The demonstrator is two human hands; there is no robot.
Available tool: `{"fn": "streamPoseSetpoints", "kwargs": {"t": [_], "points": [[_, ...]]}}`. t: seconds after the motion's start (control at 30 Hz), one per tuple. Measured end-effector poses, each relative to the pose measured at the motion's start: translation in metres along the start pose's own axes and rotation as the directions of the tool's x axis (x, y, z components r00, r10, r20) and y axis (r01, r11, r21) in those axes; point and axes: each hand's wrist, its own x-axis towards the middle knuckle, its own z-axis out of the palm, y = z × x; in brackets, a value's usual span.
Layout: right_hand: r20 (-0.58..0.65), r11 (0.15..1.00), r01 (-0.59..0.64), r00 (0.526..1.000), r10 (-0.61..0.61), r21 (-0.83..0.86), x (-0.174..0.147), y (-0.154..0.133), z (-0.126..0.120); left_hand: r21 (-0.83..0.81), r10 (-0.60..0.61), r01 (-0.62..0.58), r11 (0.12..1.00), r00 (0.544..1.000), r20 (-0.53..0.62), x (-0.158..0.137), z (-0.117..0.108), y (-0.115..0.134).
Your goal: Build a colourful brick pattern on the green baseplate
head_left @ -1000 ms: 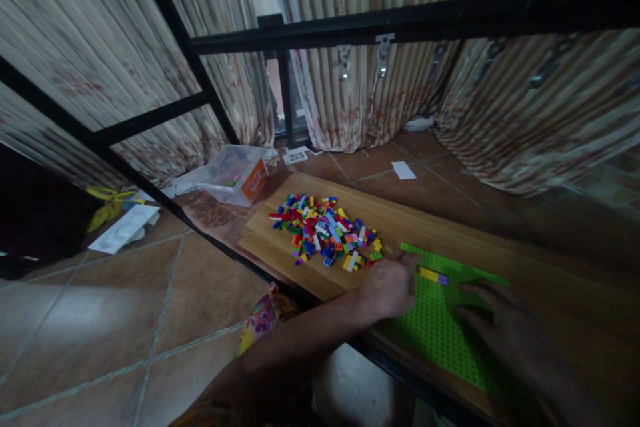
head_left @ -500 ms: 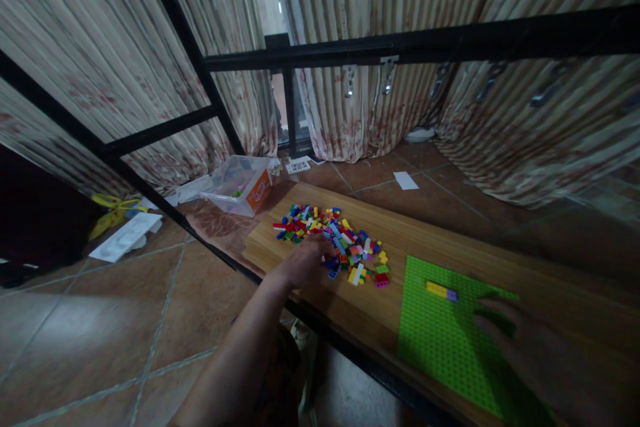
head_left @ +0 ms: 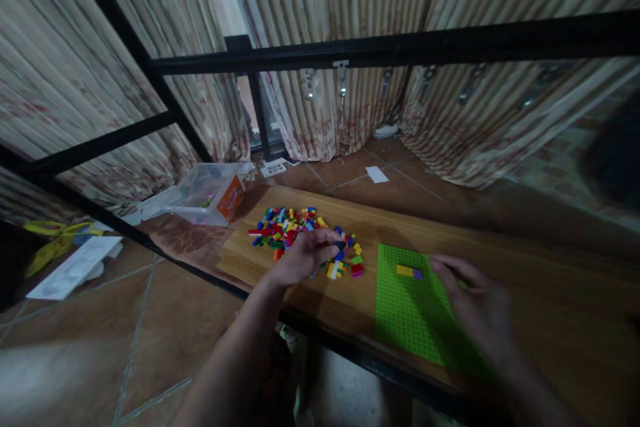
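My left hand [head_left: 307,255] is above the right part of a pile of small colourful toy bricks [head_left: 277,227]. A dark toy brick [head_left: 341,244] is pinched between its thumb and fingers. My right hand [head_left: 473,293] hovers over or rests on the far right part of a green studded baseplate [head_left: 400,313]; contact cannot be made out. Its fingers are stretched out and I see nothing in them. A yellow brick [head_left: 404,270] and a purple brick [head_left: 418,274] sit end to end on the baseplate, left of my right fingertips.
Pile and baseplate lie on a long wooden board [head_left: 295,290] with a black metal frame bar [head_left: 350,350] along its near side. A clear plastic box [head_left: 205,197] with an orange label stands at the board's left end. Curtains [head_left: 330,113] hang behind a black rail [head_left: 375,50].
My left hand has lifted from the pile with a dark brick in its fingers. My right hand has come nearer the yellow and purple bricks. The camera view has swung right.
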Motion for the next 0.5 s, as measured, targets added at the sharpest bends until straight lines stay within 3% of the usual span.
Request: {"fn": "streamPoseSetpoints", "kwargs": {"t": [0.1,0.2,0.37,0.5], "points": [[0.065,0.973,0.089,0.992,-0.105,0.211,-0.008,-0.021,0.013,-0.301,-0.127,0.144,0.942,0.989,0.075,0.010,0.031,-0.005],[0.149,0.933,0.138,0.969,-0.197,0.333,-0.011,-0.030,0.021,-0.473,-0.221,0.259,0.842,0.966,0.134,0.017,0.061,-0.008],[0.169,0.891,0.190,0.945,-0.279,0.412,-0.010,-0.033,0.021,-0.546,-0.233,0.319,0.775,0.947,0.223,0.024,0.090,-0.007],[0.151,0.881,0.152,0.958,-0.242,0.448,-0.009,-0.031,0.017,-0.577,-0.233,0.331,0.747,0.943,0.239,0.027,0.102,-0.006]]}}
